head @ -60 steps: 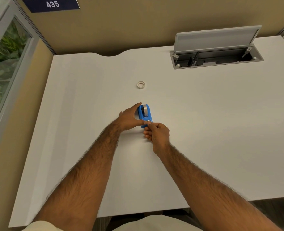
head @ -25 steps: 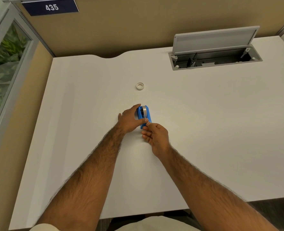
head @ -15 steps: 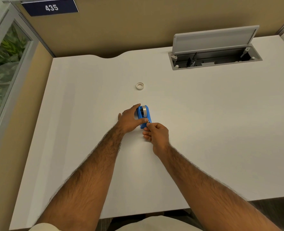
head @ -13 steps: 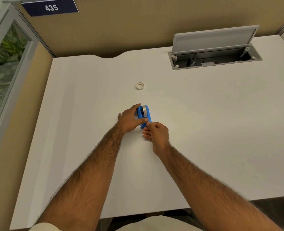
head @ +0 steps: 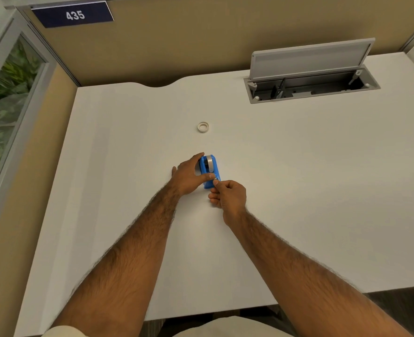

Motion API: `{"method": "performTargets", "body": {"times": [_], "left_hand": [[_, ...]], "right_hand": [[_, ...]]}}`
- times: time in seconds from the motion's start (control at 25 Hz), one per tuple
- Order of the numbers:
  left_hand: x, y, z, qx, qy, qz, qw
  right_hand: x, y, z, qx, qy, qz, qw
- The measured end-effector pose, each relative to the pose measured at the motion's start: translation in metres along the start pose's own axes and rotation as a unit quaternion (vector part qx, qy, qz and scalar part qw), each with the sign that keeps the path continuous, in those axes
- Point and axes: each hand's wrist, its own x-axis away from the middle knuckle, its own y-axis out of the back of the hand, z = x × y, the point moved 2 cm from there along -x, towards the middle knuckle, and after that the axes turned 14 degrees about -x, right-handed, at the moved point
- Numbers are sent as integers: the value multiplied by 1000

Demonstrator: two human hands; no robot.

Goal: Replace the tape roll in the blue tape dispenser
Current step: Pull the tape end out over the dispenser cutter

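Observation:
The blue tape dispenser (head: 209,171) stands on the white desk (head: 298,190) near its middle, with a grey tape roll (head: 210,161) seated in its far end. My left hand (head: 189,176) grips the dispenser from the left, thumb across its near part. My right hand (head: 229,194) is at the dispenser's near end, thumb and forefinger pinched together at the cutter; what they pinch is too small to make out, likely the tape's end. A small white tape ring (head: 203,127) lies flat on the desk beyond the dispenser, apart from both hands.
An open cable hatch (head: 310,88) with its lid raised sits in the desk at the back right. A tan partition wall runs behind the desk, with a "435" sign (head: 74,15). A glass panel stands at the left.
Both hands stay at the dispenser. The right hand's pinched fingers have shifted very slightly at the near end; the white ring has not moved.

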Motion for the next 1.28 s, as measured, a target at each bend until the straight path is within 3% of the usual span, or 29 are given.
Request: {"method": "performTargets", "body": {"times": [0.72,1.0,1.16,1.28], "left_hand": [[-1,1,3,39,14,24,999],[7,-2,1,33,6,-1,999],[8,-1,1,41,7,-8,999],[8,0,0,42,9,-9,999]], "right_hand": [[-6,8,-2,28,5,-11,1000],[-4,11,0,28,-1,-16,999],[1,11,5,75,50,-15,996],[6,8,9,183,148,6,972]]}}
